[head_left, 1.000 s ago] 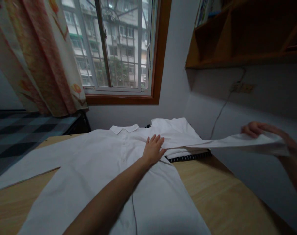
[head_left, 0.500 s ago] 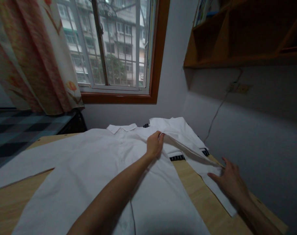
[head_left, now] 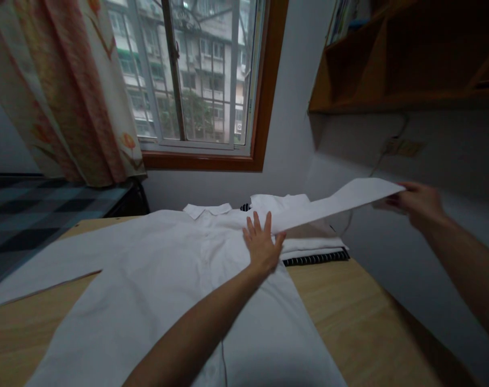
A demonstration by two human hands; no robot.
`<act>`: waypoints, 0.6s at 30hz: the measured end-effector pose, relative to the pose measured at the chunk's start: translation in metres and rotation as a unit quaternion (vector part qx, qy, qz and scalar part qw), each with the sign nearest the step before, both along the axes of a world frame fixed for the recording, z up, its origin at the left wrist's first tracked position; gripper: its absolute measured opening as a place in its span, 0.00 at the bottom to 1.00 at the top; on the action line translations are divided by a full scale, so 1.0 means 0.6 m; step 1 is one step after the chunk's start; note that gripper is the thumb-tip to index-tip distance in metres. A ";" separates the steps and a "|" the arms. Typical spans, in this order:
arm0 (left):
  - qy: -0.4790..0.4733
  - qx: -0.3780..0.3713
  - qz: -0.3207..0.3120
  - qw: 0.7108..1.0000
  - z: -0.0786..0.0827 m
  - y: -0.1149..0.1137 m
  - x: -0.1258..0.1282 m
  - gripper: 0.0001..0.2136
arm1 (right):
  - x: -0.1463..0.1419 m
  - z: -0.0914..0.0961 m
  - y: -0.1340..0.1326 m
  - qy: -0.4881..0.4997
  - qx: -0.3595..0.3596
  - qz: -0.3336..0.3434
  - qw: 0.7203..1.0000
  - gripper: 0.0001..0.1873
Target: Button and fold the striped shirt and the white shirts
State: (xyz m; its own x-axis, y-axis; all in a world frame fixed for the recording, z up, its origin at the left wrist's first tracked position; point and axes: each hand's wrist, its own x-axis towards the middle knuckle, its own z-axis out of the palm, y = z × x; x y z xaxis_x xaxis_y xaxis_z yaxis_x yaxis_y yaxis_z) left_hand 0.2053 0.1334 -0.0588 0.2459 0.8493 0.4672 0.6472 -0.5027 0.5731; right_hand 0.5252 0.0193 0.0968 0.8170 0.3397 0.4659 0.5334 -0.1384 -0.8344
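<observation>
A white button-up shirt (head_left: 148,290) lies spread front up, its collar toward the window and one sleeve stretched out to the left. My left hand (head_left: 263,244) rests flat on the shirt near the right shoulder, fingers spread. Out to the right, my right hand (head_left: 422,203) grips the end of the other sleeve (head_left: 341,201) and holds it raised and stretched taut above the table. Beneath that sleeve sits a pile of folded white clothes (head_left: 309,245), with a black striped piece (head_left: 319,259) showing at its lower edge.
The shirt covers much of a light wooden table (head_left: 349,306). A checked cloth (head_left: 35,215) covers a surface at the left, below a flowered curtain (head_left: 63,107). Wooden shelves (head_left: 349,102) hang on the right wall above a socket and cord.
My right hand has taken hold of the sleeve end and lifted it up and to the right. My left hand has let go of its pinch and now lies flat.
</observation>
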 end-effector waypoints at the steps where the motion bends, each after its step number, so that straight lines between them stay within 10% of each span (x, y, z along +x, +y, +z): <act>1: 0.008 -0.020 0.000 1.000 -0.003 -0.004 -0.002 0.32 | -0.001 0.017 0.019 0.067 0.045 0.039 0.996 0.17; 5: 0.078 -0.071 -0.096 0.990 -0.020 -0.011 -0.023 0.33 | -0.016 0.060 0.078 0.216 0.101 0.136 0.962 0.16; 10: 0.136 -0.108 -0.271 0.947 -0.033 -0.021 -0.045 0.36 | -0.067 0.084 0.154 0.108 0.159 0.132 0.972 0.28; 14: 0.006 -0.218 -0.350 0.911 -0.010 0.011 -0.067 0.31 | -0.167 0.107 0.196 -0.050 0.212 0.199 0.956 0.29; 18: -0.165 -0.335 -0.353 0.858 0.036 0.067 -0.142 0.37 | -0.316 0.091 0.146 -0.132 0.222 0.415 0.872 0.21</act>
State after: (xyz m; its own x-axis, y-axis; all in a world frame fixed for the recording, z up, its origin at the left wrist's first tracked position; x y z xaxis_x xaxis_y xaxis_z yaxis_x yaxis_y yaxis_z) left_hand 0.1204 0.1738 -0.0371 0.7579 0.6480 0.0759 0.0629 -0.1885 0.9801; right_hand 0.3356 0.1072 0.1513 0.2191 0.5013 0.8371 0.4776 0.6930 -0.5400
